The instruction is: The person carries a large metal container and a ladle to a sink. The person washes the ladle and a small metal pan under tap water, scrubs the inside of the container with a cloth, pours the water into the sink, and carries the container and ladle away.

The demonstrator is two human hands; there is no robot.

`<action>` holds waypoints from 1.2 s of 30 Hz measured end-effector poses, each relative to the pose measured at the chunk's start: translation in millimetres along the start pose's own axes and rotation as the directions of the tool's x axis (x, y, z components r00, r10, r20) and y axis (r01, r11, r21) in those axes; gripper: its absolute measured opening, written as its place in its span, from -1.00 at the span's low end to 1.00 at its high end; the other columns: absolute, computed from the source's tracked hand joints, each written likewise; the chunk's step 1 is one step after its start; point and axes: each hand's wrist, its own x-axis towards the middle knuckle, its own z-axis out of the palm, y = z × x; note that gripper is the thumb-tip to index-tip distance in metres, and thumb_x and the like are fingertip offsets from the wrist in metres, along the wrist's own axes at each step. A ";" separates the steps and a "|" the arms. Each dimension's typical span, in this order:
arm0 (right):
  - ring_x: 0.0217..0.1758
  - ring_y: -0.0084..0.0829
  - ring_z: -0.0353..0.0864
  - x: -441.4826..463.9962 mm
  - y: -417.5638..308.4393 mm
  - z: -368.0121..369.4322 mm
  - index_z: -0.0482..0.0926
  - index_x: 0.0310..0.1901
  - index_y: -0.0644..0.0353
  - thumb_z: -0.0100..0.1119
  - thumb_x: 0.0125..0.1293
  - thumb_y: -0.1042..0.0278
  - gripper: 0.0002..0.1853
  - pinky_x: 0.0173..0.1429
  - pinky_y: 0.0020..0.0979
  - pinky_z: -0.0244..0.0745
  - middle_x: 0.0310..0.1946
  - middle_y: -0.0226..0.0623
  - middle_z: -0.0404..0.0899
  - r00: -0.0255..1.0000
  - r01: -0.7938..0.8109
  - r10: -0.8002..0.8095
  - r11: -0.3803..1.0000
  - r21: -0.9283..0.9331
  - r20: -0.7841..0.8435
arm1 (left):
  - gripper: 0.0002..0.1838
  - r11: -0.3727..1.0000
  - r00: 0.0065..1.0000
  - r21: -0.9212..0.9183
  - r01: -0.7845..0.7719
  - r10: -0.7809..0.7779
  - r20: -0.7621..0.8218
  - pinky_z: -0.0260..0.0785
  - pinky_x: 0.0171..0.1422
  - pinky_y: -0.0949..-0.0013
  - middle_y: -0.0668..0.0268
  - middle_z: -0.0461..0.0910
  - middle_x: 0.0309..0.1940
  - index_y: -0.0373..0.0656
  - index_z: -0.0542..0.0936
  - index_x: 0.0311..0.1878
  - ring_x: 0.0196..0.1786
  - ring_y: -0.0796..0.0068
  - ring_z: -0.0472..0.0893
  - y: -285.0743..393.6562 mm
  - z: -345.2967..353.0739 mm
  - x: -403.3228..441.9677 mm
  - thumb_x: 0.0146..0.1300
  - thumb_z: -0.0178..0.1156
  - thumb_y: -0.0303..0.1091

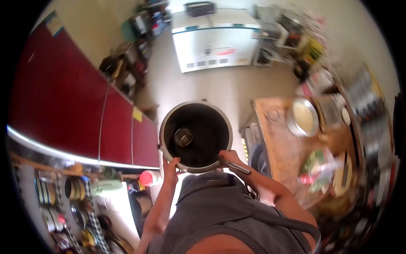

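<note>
A large, deep, dark-walled metal pot (196, 112) is held in front of my body. My left hand (171, 167) grips its near left rim, the thumb over the edge. At the near right rim is my right hand (229, 156), closed on the rim and on a metal handle. That handle sticks out over the edge towards me and lines up with the round bowl of a ladle (183, 137) inside the pot. The pot's inside is too dark to tell its contents. My grey apron (211, 199) is just below the pot.
Dark red cabinets (63, 89) run along the left. To the right stands a wooden table (275, 139) with a metal bowl (303, 117) of something pale and a plastic bag of greens (317, 169). A white chest freezer (215, 44) is ahead, across the tiled floor (228, 89).
</note>
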 end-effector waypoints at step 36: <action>-0.39 -0.28 0.68 1003.9 -698.5 148.7 0.62 -0.33 0.40 0.18 0.20 0.45 -0.84 -0.33 -0.30 0.67 -0.45 -0.12 0.61 0.977 -0.181 0.161 0.972 0.149 0.140 | -0.02 0.994 0.967 -0.110 -0.015 -0.014 -0.255 0.59 -0.20 -0.30 0.03 0.37 0.21 0.14 0.07 0.55 0.10 -0.07 0.55 579.4 62.3 1014.4 0.01 0.28 -0.37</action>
